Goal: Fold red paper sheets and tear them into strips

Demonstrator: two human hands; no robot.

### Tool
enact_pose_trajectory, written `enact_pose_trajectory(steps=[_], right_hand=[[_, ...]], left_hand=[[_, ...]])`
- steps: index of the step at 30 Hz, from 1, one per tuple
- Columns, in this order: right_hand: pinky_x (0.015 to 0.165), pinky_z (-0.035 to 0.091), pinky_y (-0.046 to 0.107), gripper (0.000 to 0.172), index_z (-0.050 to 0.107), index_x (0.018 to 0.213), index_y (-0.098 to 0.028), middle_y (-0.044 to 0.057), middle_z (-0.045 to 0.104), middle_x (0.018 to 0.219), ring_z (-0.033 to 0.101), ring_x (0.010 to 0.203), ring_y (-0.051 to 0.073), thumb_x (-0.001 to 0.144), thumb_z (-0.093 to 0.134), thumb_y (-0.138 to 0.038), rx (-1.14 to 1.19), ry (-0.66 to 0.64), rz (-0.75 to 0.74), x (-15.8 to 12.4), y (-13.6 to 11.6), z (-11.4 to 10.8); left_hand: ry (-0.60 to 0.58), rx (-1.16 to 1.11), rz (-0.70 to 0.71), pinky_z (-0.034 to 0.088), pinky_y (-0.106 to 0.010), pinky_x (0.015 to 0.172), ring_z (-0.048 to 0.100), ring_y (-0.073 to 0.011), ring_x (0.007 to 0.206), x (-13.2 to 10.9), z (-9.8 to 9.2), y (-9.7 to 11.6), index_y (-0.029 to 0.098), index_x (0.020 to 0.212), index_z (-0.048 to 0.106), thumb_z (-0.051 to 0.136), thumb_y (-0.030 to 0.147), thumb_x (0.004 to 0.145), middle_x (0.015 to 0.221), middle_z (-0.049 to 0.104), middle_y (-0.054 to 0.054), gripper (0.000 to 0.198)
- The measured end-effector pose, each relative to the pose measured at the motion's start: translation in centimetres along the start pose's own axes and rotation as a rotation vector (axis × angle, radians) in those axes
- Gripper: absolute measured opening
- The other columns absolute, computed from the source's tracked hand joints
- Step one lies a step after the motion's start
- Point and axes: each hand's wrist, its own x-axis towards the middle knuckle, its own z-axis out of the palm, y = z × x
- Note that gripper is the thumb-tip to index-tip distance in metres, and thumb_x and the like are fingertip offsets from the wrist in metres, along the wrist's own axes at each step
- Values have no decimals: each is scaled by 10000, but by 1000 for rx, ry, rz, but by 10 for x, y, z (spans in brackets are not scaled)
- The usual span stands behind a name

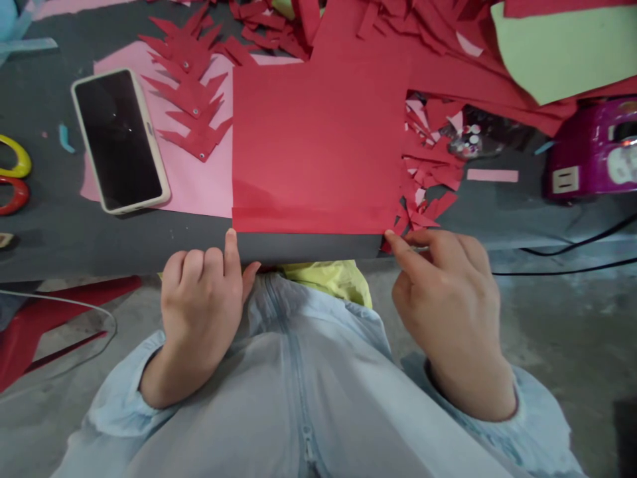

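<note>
While the left hand (202, 289) and the right hand (448, 292) each hold an index finger at its near corner, the red sheet (318, 139) lies flat on the bench (308, 249), ahead of and between them. The left thumb stands apart, pinching nothing; whether the right hand pinches something, I cannot tell. Beyond the left hand, a phone (122, 143) lies partly on pink paper (199, 182); beyond the right, red scraps (438, 176).

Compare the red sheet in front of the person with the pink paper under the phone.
The red sheet has a band along its near edge, as if folded; none shows on the pink paper. The pink paper lies partly under the phone and spiky cut-outs; the red sheet's middle is uncovered. Both lie flat over the dark table.
</note>
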Motion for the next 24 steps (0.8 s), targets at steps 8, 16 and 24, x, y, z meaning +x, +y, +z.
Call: enact_pose_trajectory(steps=[8,16,24], right_hand=[[769,475,381,406,693,1124,-79,151,621,906,494,871,264,810,441,-25,32,-26,12,1,-2,-1],[781,453,371,349,715,1077,1,175,625,909,499,864,251,847,457,-38,-10,18,-16,4,-7,1],[761,496,377,303,739,1038,-31,160,646,899,537,857,268,838,515,-68,4,60,19,8,-4,2]], left_hand=[[12,-33,-53,477,-457,749,585,-298,832,2,1,0,85,1261,617,480,452,950,779,605,-110,500],[226,-101,23,362,-502,1072,515,-347,1256,10,13,22,20,1387,465,546,394,934,1231,617,-232,593],[192,-110,150,368,-452,1042,551,-309,1196,24,17,42,86,1421,468,504,342,962,1238,631,-184,527]])
